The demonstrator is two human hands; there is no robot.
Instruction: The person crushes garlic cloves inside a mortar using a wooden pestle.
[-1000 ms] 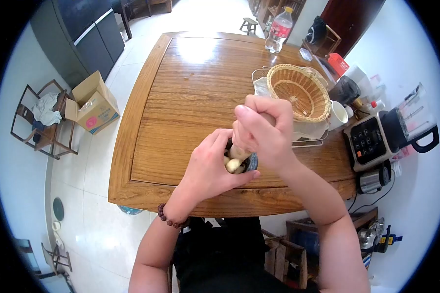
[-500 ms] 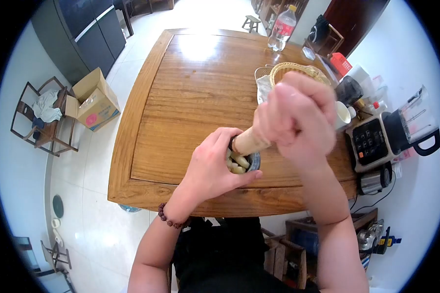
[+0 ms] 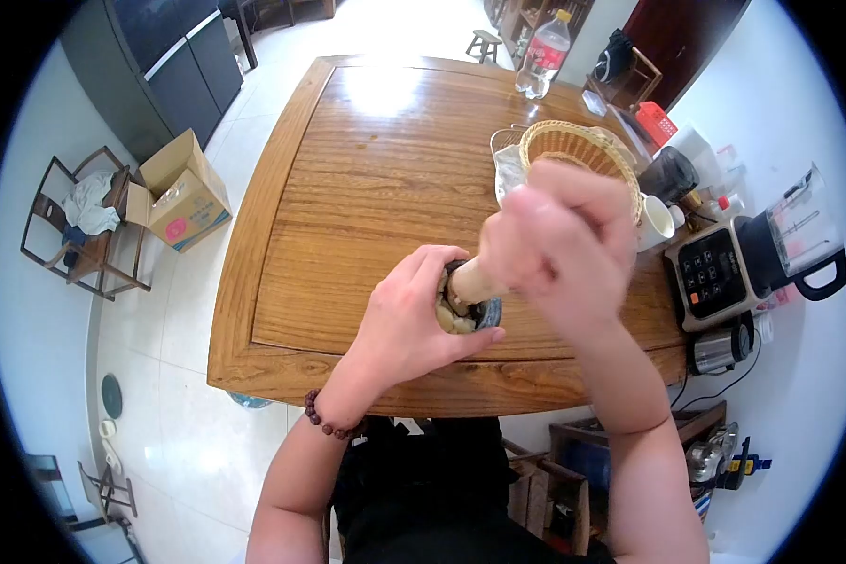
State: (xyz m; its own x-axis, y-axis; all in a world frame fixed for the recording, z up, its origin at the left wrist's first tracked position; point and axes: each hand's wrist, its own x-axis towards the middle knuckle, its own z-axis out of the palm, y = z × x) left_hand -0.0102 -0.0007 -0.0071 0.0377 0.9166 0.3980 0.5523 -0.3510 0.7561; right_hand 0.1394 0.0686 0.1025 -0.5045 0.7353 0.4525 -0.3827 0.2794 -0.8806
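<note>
Near the front edge of the wooden table (image 3: 348, 216) stands a small dark stone mortar (image 3: 492, 314). Pale, yellowish chunks (image 3: 455, 321) that look like garlic or ginger lie in it. My left hand (image 3: 409, 310) is wrapped around the mortar's left side and rim, with the thumb along the near side. My right hand (image 3: 564, 244), slightly blurred, is closed in a fist on a light wooden pestle (image 3: 475, 281). The pestle slants down to the left, its lower end inside the mortar among the chunks. My right hand hides its upper end.
A wicker basket (image 3: 555, 141) sits beyond my right hand, beside a white mug (image 3: 656, 224). A blender (image 3: 724, 268) and a steel kettle (image 3: 721, 350) stand at the right. A plastic bottle (image 3: 543, 56) is at the far edge. An open cardboard box (image 3: 183, 202) rests on the floor at left.
My right hand has moved down and a little left, pushing the pestle deeper into the mortar. More of the wicker basket shows. My left hand stays in place.
</note>
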